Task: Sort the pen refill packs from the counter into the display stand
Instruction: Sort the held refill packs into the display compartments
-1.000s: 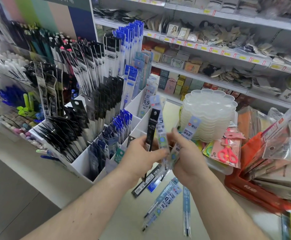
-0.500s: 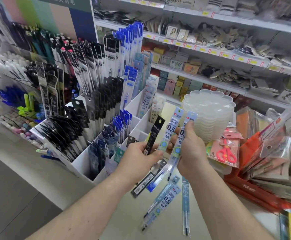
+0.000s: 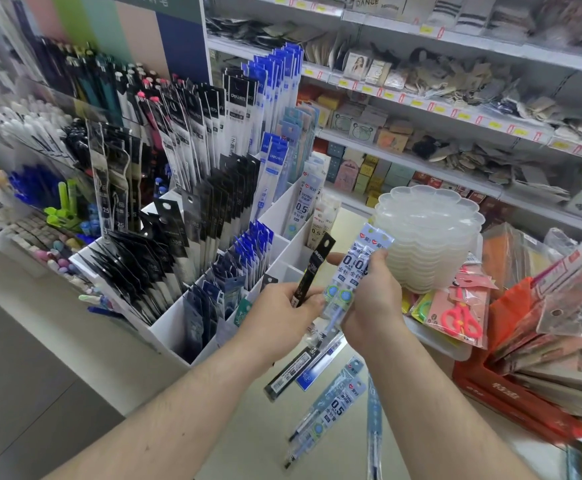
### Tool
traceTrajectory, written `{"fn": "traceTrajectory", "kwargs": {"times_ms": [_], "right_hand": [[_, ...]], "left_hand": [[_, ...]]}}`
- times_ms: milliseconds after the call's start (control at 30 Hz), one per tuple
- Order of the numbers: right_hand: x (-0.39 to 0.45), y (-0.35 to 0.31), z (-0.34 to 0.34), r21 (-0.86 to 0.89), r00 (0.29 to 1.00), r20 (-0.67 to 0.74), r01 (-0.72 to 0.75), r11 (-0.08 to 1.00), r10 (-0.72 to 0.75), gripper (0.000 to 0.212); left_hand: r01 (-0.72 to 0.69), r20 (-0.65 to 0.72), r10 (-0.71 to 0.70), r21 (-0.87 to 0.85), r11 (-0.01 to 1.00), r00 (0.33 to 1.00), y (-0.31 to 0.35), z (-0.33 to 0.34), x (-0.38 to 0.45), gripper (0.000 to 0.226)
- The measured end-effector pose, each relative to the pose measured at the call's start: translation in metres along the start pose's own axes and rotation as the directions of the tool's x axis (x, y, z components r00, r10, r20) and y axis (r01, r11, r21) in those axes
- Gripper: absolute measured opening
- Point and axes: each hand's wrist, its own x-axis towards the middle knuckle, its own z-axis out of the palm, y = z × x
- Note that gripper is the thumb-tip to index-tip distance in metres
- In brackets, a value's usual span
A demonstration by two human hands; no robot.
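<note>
Two clear pen refill packs with pale blue headers (image 3: 360, 265) stand side by side and upright in the right hand (image 3: 374, 303), their "0.5" labels facing the wearer, probably so the print can be read and matched to a slot. The thumb lies across their front near the top while the fingers curl behind, a pinch that keeps the pair fanned just enough to show both headers. Touching them on the left, a black refill pack (image 3: 312, 271) leans up and to the right from the left hand (image 3: 282, 310), which grips it low in a loose fist; held apart like this, the black sort stays separate from the blue sort.

Both forearms reach forward from the bottom of the view, wrists raised, the hands meeting just in front of the white display stand (image 3: 175, 327). Its nearest right-hand compartments look partly unfilled, while a slot further back already holds similar "0.5" packs (image 3: 300, 202), a likely home for the pair.

On the desk (image 3: 248, 441) below the hands lie more packs: a black one (image 3: 288, 372), a blue-labelled one (image 3: 320, 368) and clear "0.5" ones (image 3: 331, 407). A stack of clear plastic trays (image 3: 428, 237) and a pack of red scissors (image 3: 461, 313) sit to the right.
</note>
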Motion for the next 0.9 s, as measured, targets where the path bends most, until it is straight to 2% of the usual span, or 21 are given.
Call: {"fn": "traceTrajectory", "kwargs": {"times_ms": [100, 167, 233, 333, 400, 500, 600, 700, 800, 900], "right_hand": [[0.005, 0.004, 0.005, -0.098, 0.999, -0.04, 0.011, 0.995, -0.015, 0.065], [0.01, 0.007, 0.009, -0.128, 0.998, -0.057, 0.002, 0.992, -0.009, 0.06], [0.014, 0.006, 0.008, -0.136, 1.0, -0.007, 0.029, 0.99, -0.03, 0.043], [0.022, -0.004, 0.001, -0.203, 0.987, 0.108, 0.138, 0.97, -0.118, 0.019], [0.028, -0.02, -0.004, -0.202, 0.98, 0.096, 0.193, 0.96, -0.177, 0.022], [0.041, -0.047, 0.003, -0.172, 0.95, -0.01, 0.305, 0.937, -0.311, 0.022], [0.056, -0.057, 0.025, -0.253, 0.882, -0.012, 0.453, 0.855, -0.471, 0.022], [0.075, -0.053, 0.047, -0.369, 0.828, 0.067, 0.539, 0.757, -0.557, 0.024], [0.094, -0.041, 0.06, -0.536, 0.809, 0.168, 0.554, 0.637, -0.563, 0.028], [0.109, -0.024, 0.064, -0.717, 0.84, 0.267, 0.501, 0.485, -0.472, 0.026]], "left_hand": [[0.056, 0.046, -0.051, -0.098, 0.994, 0.998, 0.0, 0.005, -0.001, 0.019], [0.061, 0.05, -0.056, -0.1, 0.993, 0.997, -0.001, 0.004, 0.001, 0.02], [0.025, 0.058, -0.022, -0.049, 0.998, 0.998, 0.002, 0.001, 0.001, 0.007], [-0.003, -0.02, 0.003, -0.009, 1.0, 1.0, 0.002, -0.006, 0.004, 0.011], [0.016, -0.079, -0.019, -0.039, 0.999, 0.997, 0.005, -0.011, 0.005, 0.013], [0.042, -0.112, -0.06, -0.157, 0.987, 0.992, 0.009, -0.015, 0.007, 0.023], [0.032, -0.13, -0.063, -0.222, 0.974, 0.99, 0.013, -0.016, 0.005, 0.026], [0.019, -0.098, -0.047, -0.266, 0.964, 0.994, 0.016, -0.019, 0.004, 0.029], [0.028, -0.005, -0.031, -0.274, 0.961, 1.0, 0.016, -0.024, 0.003, 0.033], [0.087, 0.117, -0.052, -0.32, 0.944, 0.992, 0.017, -0.027, 0.001, 0.035]]}}
